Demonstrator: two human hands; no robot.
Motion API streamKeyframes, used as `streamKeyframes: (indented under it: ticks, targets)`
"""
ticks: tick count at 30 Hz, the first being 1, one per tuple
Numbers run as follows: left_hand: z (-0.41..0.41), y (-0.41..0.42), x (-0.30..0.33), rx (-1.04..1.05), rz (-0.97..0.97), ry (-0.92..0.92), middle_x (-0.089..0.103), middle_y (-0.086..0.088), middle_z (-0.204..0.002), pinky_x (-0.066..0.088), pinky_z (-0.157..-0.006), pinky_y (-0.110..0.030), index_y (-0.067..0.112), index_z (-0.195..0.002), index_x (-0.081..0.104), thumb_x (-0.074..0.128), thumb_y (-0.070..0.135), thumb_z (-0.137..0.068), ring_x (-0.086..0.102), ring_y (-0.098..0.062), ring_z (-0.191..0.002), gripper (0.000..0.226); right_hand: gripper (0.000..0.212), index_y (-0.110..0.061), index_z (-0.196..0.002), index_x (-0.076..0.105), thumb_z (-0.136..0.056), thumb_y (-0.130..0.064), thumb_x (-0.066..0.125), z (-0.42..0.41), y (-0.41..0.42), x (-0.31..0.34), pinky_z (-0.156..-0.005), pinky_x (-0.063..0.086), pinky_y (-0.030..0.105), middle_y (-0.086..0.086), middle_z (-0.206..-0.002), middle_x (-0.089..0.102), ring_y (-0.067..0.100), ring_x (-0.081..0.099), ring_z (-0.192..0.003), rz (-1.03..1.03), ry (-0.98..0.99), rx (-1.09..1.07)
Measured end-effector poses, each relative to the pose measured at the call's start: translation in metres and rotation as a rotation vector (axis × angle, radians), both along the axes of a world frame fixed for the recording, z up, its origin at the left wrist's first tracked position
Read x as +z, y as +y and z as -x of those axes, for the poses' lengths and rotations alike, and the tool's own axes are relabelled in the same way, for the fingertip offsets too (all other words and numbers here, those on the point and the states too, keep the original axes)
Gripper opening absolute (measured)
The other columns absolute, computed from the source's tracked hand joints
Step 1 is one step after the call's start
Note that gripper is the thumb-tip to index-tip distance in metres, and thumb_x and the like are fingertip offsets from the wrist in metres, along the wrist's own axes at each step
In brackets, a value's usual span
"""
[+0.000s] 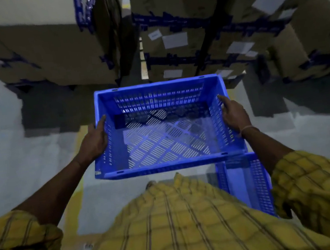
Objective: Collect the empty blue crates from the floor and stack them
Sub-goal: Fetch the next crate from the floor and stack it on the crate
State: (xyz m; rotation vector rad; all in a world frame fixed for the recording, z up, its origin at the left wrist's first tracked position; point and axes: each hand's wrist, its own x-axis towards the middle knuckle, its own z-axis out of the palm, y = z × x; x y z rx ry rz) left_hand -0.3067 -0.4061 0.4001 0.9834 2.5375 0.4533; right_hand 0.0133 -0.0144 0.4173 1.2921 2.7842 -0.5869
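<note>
Above the grey floor (2,158), an empty blue crate (165,137) is being gripped at its side walls by the left hand (95,141) and right hand (234,113); a second blue crate (249,181) is lying below.

A pale grey concrete floor (12,149) fills the lower left and right of the frame. Stacked cardboard cartons (49,52) banded with dark blue tape (177,21) (white labels (175,40) stuck on several) crowd the top. Light is dim; a yellowish floor marking (81,200), possibly painted, runs at lower left.
</note>
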Motion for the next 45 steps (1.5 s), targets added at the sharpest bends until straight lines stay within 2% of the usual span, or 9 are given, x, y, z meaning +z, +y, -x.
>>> streamKeyframes:
  ticks: [3, 11, 14, 17, 21, 25, 31, 37, 45]
  targets:
    - [-0.015, -0.022, 0.002, 0.114, -0.05, 0.031, 0.038, -0.031, -0.13, 0.05, -0.081, -0.051, 0.023, -0.157, 0.02, 0.045, 0.014, -0.099, 0.059, -0.051, -0.092, 0.064, 0.05, -0.025, -0.151, 0.037, -0.102, -0.019, 0.043, 0.016, -0.004, 0.005, -0.078, 0.051, 0.049, 0.023, -0.125, 0.06, 0.044, 0.059, -0.1, 0.011, 0.045, 0.061]
    - [-0.077, -0.092, 0.016, 0.401, -0.17, 0.064, 0.042, -0.024, -0.112, 0.05, -0.086, -0.049, 0.021, -0.154, 0.032, 0.047, 0.008, -0.097, 0.056, -0.045, -0.091, 0.06, 0.048, -0.028, -0.148, 0.04, -0.101, -0.022, 0.045, 0.069, -0.013, 0.011, -0.075, 0.047, 0.042, 0.023, -0.115, 0.062, 0.042, 0.059, -0.096, 0.048, 0.065, 0.269]
    - [-0.108, -0.132, 0.014, 0.566, -0.19, 0.128, 0.045, -0.025, -0.108, 0.049, -0.085, -0.046, 0.017, -0.152, 0.036, 0.05, 0.007, -0.095, 0.056, -0.043, -0.092, 0.06, 0.049, -0.031, -0.147, 0.042, -0.099, -0.023, 0.046, 0.103, -0.033, 0.017, -0.082, 0.051, 0.045, 0.023, -0.119, 0.063, 0.042, 0.061, -0.102, 0.072, 0.062, 0.426]
    - [-0.118, -0.141, 0.018, 0.591, -0.217, 0.129, 0.044, -0.024, -0.108, 0.047, -0.082, -0.043, 0.014, -0.152, 0.036, 0.051, 0.006, -0.095, 0.056, -0.041, -0.088, 0.059, 0.049, -0.033, -0.147, 0.043, -0.099, -0.023, 0.046, 0.126, -0.036, 0.019, -0.089, 0.051, 0.048, 0.022, -0.124, 0.063, 0.041, 0.061, -0.108, 0.074, 0.077, 0.434]
    - [-0.145, -0.182, 0.018, 0.761, -0.228, 0.156, 0.044, -0.023, -0.109, 0.045, -0.081, -0.039, 0.013, -0.152, 0.037, 0.048, 0.007, -0.098, 0.057, -0.04, -0.088, 0.055, 0.048, -0.035, -0.147, 0.042, -0.1, -0.025, 0.042, 0.174, -0.076, 0.028, -0.085, 0.051, 0.047, 0.021, -0.122, 0.064, 0.041, 0.062, -0.105, 0.069, 0.076, 0.596]
    - [-0.155, -0.231, 0.014, 0.917, -0.249, 0.156, 0.045, -0.023, -0.109, 0.044, -0.088, -0.037, 0.013, -0.151, 0.038, 0.048, 0.006, -0.098, 0.057, -0.039, -0.094, 0.055, 0.05, -0.031, -0.147, 0.043, -0.098, -0.02, 0.045, 0.229, -0.127, 0.029, -0.085, 0.049, 0.046, 0.025, -0.118, 0.065, 0.042, 0.062, -0.105, 0.06, 0.062, 0.741]
    - [-0.137, -0.314, 0.014, 1.085, -0.267, 0.172, 0.048, -0.026, -0.105, 0.04, -0.089, -0.03, 0.009, -0.148, 0.043, 0.051, 0.002, -0.095, 0.057, -0.04, -0.095, 0.054, 0.054, -0.03, -0.145, 0.047, -0.094, -0.014, 0.049, 0.321, -0.226, 0.029, -0.085, 0.05, 0.045, 0.023, -0.114, 0.067, 0.041, 0.063, -0.104, 0.098, 0.072, 0.899]
    - [-0.087, -0.409, 0.02, 1.162, -0.252, 0.189, 0.049, -0.027, -0.104, 0.045, -0.087, -0.04, 0.011, -0.15, 0.041, 0.05, 0.003, -0.096, 0.057, -0.043, -0.093, 0.055, 0.056, -0.028, -0.145, 0.047, -0.091, -0.013, 0.051, 0.41, -0.333, 0.028, -0.081, 0.05, 0.045, 0.022, -0.109, 0.068, 0.041, 0.064, -0.099, 0.116, 0.081, 0.997]
    - [-0.022, -0.516, 0.035, 1.247, -0.226, 0.183, 0.046, -0.024, -0.103, 0.045, -0.082, -0.037, 0.015, -0.153, 0.036, 0.049, 0.004, -0.097, 0.058, -0.041, -0.083, 0.058, 0.058, -0.031, -0.145, 0.046, -0.09, -0.013, 0.052, 0.517, -0.461, 0.033, -0.078, 0.051, 0.045, 0.018, -0.109, 0.069, 0.04, 0.065, -0.096, 0.151, 0.092, 1.087]
